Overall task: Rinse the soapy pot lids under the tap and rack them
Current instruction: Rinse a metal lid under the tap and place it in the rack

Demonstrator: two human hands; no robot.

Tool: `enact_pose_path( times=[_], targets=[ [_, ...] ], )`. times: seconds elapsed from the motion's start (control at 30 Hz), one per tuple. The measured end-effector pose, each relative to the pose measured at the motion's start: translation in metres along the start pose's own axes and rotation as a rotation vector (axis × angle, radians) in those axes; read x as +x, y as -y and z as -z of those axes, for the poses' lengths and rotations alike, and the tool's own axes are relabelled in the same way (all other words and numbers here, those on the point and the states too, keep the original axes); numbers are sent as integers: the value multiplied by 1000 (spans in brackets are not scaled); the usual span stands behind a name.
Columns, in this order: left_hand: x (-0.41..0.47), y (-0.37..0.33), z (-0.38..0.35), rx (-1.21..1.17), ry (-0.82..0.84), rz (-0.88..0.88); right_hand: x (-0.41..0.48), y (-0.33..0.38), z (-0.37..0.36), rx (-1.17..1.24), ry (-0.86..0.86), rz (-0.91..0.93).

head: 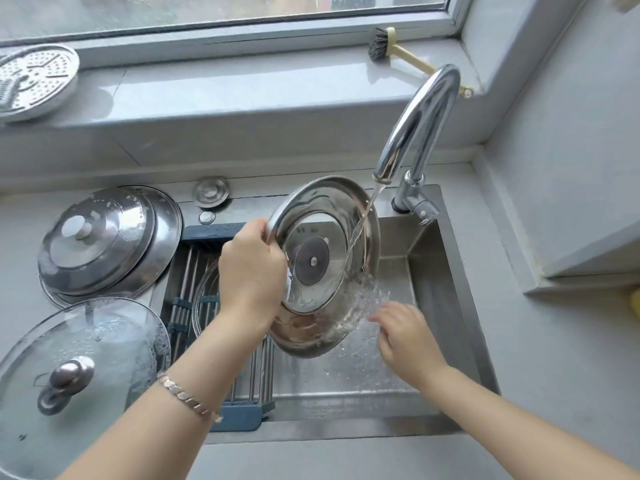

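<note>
**Steel lid under the tap, more waiting on the left**

Far left on the desk (15,244) I see a glass lid (79,344) lying knob up with foam along its edge. Behind it sit stacked steel lids (110,237), also spotted with suds, so I judge both lots are not yet rinsed. Next comes the rack (239,415) across the left part of the sink (440,289). A clear glass piece (204,299) rests on its bars; lid or bowl, I cannot tell.

My left hand (249,271) grips the steel lid (322,209) by its left rim, fingers (254,230) curled over the edge. The lid is tilted, underside toward me, above the basin. Water (363,220) from the tap (426,116) strikes its right side and runs off the bottom edge.

My right hand (405,337) hangs just beside the lower right rim in the splash, fingers (381,317) spread loose and holding nothing.

I expect this lid to be stiff, fairly light and very slippery while wet and soapy. The rolled rim gives the surest hold, better with both hands opposite each other when turning it. The glass lid looks heavier and breakable, so its knob is the place to take it.
</note>
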State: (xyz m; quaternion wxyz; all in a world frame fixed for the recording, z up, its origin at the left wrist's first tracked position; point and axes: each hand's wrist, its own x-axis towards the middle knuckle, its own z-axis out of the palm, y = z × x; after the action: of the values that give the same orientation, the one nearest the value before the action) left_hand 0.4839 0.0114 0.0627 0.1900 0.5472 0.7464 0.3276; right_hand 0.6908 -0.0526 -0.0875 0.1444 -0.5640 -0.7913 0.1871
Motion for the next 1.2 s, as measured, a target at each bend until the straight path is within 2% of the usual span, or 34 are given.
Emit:
enact_pose_path(
  times=[0.03, 0.1, 0.17, 0.23, 0.3, 0.37, 0.43, 0.53, 0.6, 0.63, 0.7, 0.77, 0.87, 1.0, 1.1, 1.2],
  targets=[
    [0, -7, 1, 110, 42, -52, 2, 0, 1, 7, -9, -163],
    [-5, -23, 1, 346, 104, -157, 2, 3, 1, -11, 140, -385],
    [-10, -31, -3, 620, 134, -314, 1, 9, 2, -63, 276, -438],
    [-13, -30, -8, 772, 150, -420, 1, 18, 2, -83, 326, -445],
    [-14, -28, -14, 830, 155, -453, 3, 24, -1, -109, 413, -500],
    [-14, -34, -8, 899, 238, -428, 6, 27, -4, -118, 493, -572],
    [-7, -29, -10, 814, 260, -325, 11, 33, 3, 31, 480, -624],
    [5, -10, -3, 565, 297, -34, 17, 36, 10, 633, 451, -801],
    [11, 16, -3, 380, 296, 167, 21, 34, 18, 898, 450, -960],
    [11, 28, -5, 303, 307, 270, 22, 32, 21, 908, 440, -993],
    [5, 50, -11, 165, 337, 436, 22, 25, 29, 761, 403, -996],
    [-8, 64, -21, 29, 355, 544, 23, 14, 38, 675, 285, -970],
    [-30, 77, -38, -153, 369, 705, 33, -7, 52, 503, 164, -841],
    [-51, 84, -63, -284, 465, 974, 54, -17, 84, 308, 57, -645],
    [-55, 74, -70, -644, 505, 1178, 64, -10, 108, 264, -47, -445],
    [-53, 63, -69, -830, 529, 1183, 69, -9, 120, 218, -168, -282]
  ],
)
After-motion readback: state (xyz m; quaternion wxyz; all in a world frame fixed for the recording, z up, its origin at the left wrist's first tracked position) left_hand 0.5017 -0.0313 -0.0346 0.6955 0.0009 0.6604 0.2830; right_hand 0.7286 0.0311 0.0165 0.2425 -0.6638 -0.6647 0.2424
